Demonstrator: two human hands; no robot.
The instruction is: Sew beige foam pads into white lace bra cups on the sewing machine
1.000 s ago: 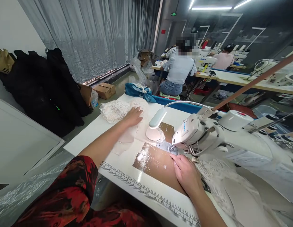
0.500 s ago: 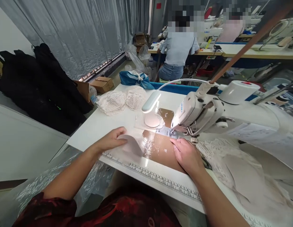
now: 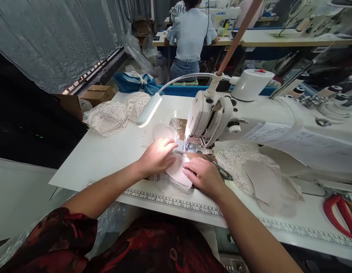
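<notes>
A pale pink bra cup (image 3: 180,173) with lace edging lies in front of the sewing machine's needle area. My left hand (image 3: 158,158) grips its left and upper side, fingers stretched toward the presser foot (image 3: 187,147) and thumb on the cup. My right hand (image 3: 203,175) holds the cup's right edge with bent fingers; their tips are partly hidden. Behind my left fingers, a second pale cup piece (image 3: 162,131) with lace lies left of the needle. The white sewing machine (image 3: 210,117) stands over the work, and small metal snips (image 3: 221,169) lie beside my right hand.
White lace cups (image 3: 109,117) sit at the table's back left. Lace pieces (image 3: 258,178) are heaped at right, near red-handled scissors (image 3: 339,216). A lamp (image 3: 149,110) hangs over the table. A ruler strip (image 3: 176,204) runs along the front edge. A co-worker (image 3: 190,41) sits ahead.
My left hand has brought the cup rightward and up to the needle area. My right hand has come onto the cup's right edge. The view has shifted right and downward.
</notes>
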